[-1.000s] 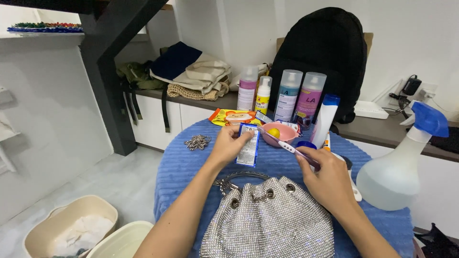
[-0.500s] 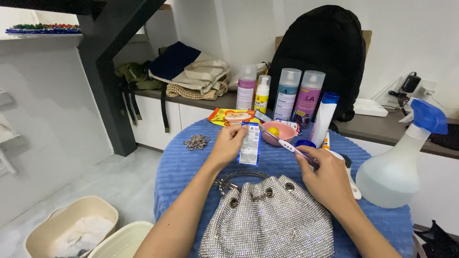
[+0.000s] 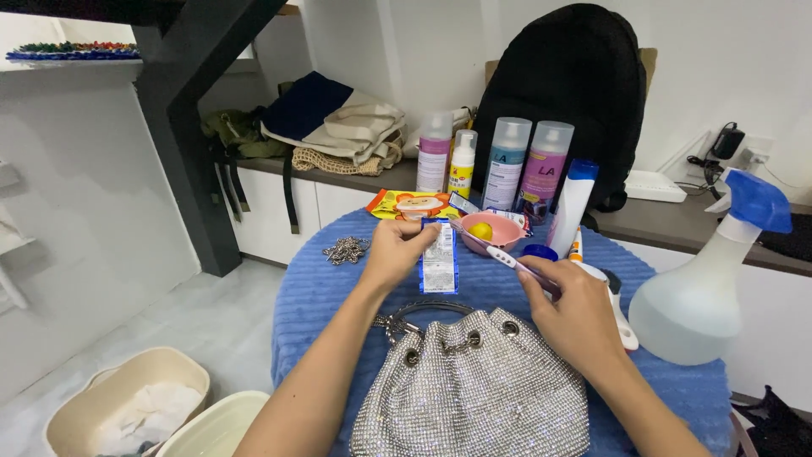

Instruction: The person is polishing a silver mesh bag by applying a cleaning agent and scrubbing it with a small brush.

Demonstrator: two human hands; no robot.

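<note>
On a blue table (image 3: 321, 296), left hand (image 3: 393, 254) pinches a packet (image 3: 439, 256); right hand (image 3: 575, 309) clasps a toothbrush (image 3: 501, 256).

- My right hand (image 3: 575, 317) covers the handle end of the toothbrush (image 3: 499, 256), so I can't see its full length.
- The sparkly bag (image 3: 469, 393) runs off the bottom edge.
- The backpack (image 3: 562, 80) is half hidden behind the bottles (image 3: 506, 173).
- The small packet (image 3: 440, 258) in my left hand (image 3: 397, 254) has print too small to make out.
</note>
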